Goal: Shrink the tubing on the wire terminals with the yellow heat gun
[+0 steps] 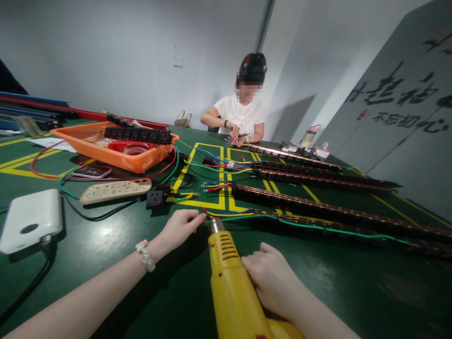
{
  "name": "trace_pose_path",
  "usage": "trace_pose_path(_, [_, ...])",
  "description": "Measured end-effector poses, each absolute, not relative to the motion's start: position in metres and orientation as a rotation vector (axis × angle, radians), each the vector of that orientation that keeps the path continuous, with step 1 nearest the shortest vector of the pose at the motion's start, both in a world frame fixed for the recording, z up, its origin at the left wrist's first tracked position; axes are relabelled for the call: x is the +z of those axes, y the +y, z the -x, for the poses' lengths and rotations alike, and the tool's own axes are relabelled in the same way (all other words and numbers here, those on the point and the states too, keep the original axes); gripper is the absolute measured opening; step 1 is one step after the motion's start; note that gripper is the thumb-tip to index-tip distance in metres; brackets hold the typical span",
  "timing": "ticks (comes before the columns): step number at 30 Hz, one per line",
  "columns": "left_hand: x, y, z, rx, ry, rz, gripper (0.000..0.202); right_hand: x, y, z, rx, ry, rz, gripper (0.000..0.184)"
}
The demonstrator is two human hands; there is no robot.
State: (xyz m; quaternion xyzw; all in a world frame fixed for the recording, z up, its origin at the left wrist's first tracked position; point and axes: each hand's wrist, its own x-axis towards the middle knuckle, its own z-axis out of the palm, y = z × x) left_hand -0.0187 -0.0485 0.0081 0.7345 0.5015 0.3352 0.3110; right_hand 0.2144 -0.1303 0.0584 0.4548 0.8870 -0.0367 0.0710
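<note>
Wires (235, 214) near middle of table surface (339, 294), between near and far edges; ends pinched by fingers of left hand (180, 227); right hand (271, 273) curled on heat gun (233, 282), grip partly hidden; best sweep nozzle (216, 225) evenly, fingertips clear of its mouth.

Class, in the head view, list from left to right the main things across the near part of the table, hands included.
White rounded box → beige oblong strip → left hand → yellow heat gun with metal nozzle → right hand.
</note>
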Motion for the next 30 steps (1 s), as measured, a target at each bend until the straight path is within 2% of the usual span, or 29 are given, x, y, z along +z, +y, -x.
trace_pose_path(21, [0.008,-0.049,0.020,0.961,1.265,-1.790,0.045,0.055,-0.122,-0.203,-0.242,2.777,-1.169,0.017])
trace_pose_path(30, [0.009,-0.049,0.021,0.918,1.294,-1.841,0.048,0.054,-0.122,-0.227,-0.276,2.762,-1.258,0.013])
